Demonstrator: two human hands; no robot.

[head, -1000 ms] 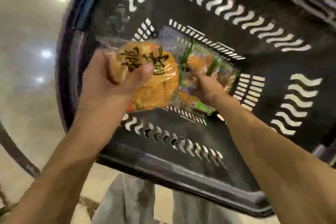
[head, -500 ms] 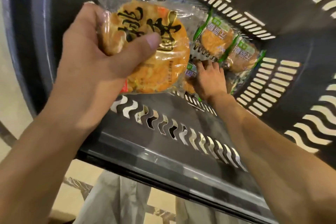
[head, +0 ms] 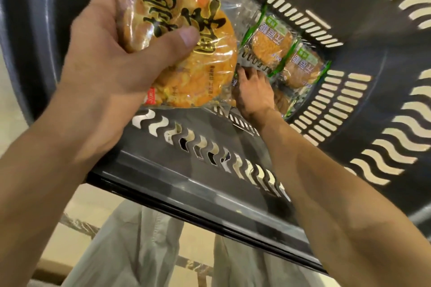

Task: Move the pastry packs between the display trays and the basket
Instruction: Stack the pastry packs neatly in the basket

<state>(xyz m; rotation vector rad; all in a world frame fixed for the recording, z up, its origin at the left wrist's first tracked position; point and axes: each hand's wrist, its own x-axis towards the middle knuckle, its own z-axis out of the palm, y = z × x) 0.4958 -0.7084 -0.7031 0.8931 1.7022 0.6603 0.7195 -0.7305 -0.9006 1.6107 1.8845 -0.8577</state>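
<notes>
Black slotted basket above a pale beige floor.

Two bare forearms, no sleeves, watch or rings visible. Left hand large and near the camera, thumbnail short and plain; right hand smaller, farther off. Below, light grey-green trousers of a thin, creased fabric, both legs visible.
</notes>
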